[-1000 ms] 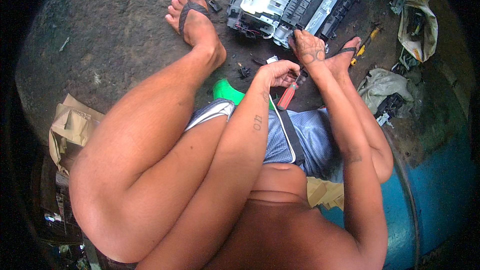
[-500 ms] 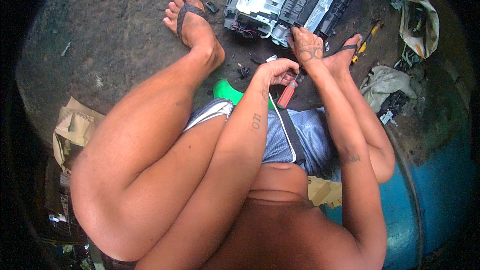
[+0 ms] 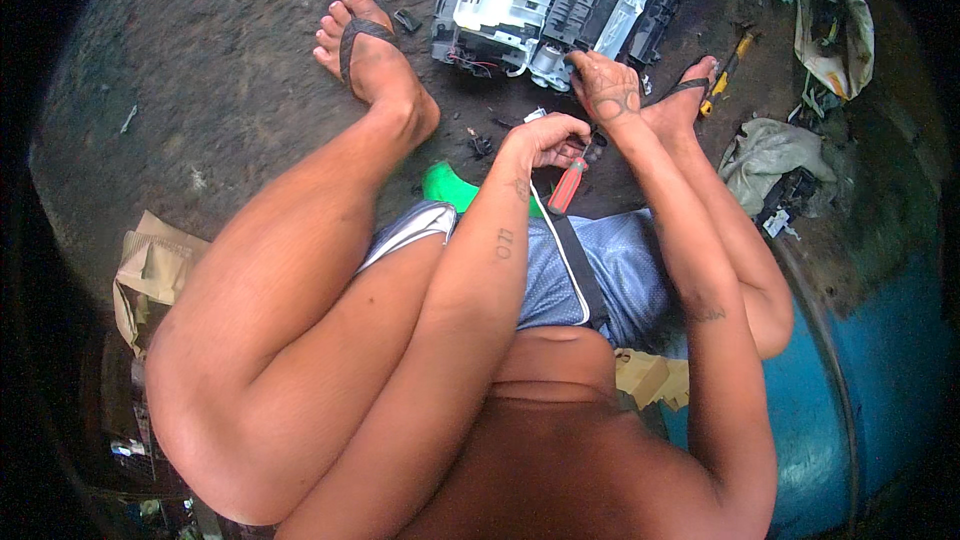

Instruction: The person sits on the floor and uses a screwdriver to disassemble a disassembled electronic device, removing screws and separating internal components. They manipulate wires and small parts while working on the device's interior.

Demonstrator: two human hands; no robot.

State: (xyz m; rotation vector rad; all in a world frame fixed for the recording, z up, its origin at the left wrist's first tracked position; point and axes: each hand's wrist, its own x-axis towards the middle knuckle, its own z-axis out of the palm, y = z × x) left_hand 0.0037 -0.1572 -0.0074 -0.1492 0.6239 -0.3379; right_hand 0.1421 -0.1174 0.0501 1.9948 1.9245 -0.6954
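Observation:
A stripped-open printer mechanism [image 3: 508,2], silver and black with ribbed rollers and loose thin wires, lies on the ground in front of me. My right hand [image 3: 608,90] is curled at its near right corner, fingers closed on the edge; the fingertips are partly hidden. Closer to me, my left hand [image 3: 556,142] is closed round the shaft end of a screwdriver [image 3: 567,187], whose red handle points back toward my lap. The screwdriver is apart from the mechanism, and its tip is hidden in my fingers.
My feet in black flip-flops flank the mechanism. A yellow-black tool [image 3: 728,75] lies by the right foot, with a grey rag [image 3: 775,155] and a torn plastic bag [image 3: 835,25] further right. Small black scraps [image 3: 480,143] and a green piece [image 3: 448,186] lie near my lap.
The view has shifted slightly, so most things sit a little further left. Both hands keep their places, the left on the screwdriver and the right at the mechanism's corner.

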